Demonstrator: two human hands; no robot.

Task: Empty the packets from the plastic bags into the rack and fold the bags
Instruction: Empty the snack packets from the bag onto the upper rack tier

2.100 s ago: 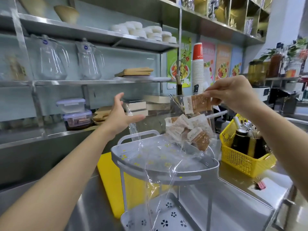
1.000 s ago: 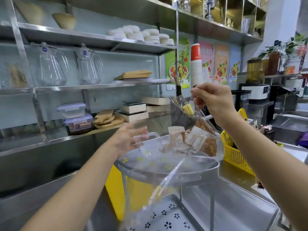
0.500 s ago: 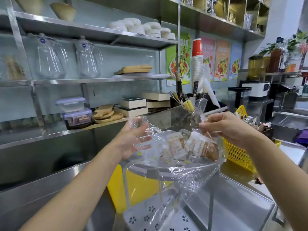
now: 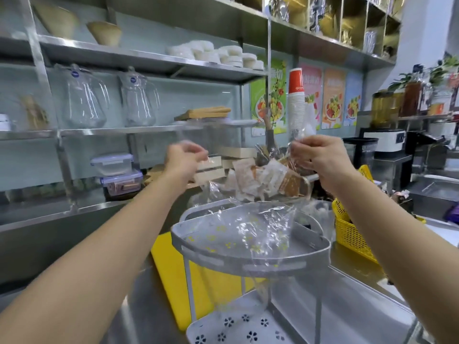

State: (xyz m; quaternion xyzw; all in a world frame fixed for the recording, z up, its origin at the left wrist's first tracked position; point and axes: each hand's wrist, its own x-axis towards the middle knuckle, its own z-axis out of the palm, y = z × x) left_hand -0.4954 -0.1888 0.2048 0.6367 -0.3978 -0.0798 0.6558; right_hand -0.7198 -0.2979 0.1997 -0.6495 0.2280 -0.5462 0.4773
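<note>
Stainless-steel kitchen counter under steel wall shelves, carrying a grey 2-tier plastic rack.

Lifting a clear crinkled plastic bag above the rack's top tier: left hand blurred, fingers curled and pinching the bag's left edge; right hand closed around the bag's right edge, near a tall stack of red-and-white paper cups. Hanging between the 2 hands, a cluster of small white and brown paper packets, bunched inside the bag's upper part, over the back of the top tier and not yet lying in it. Trailing down past the tier's front rim toward the white flower-perforated lower tier, the bag's loose empty end. Standing just right of the rack, a yellow plastic mesh basket.
</note>
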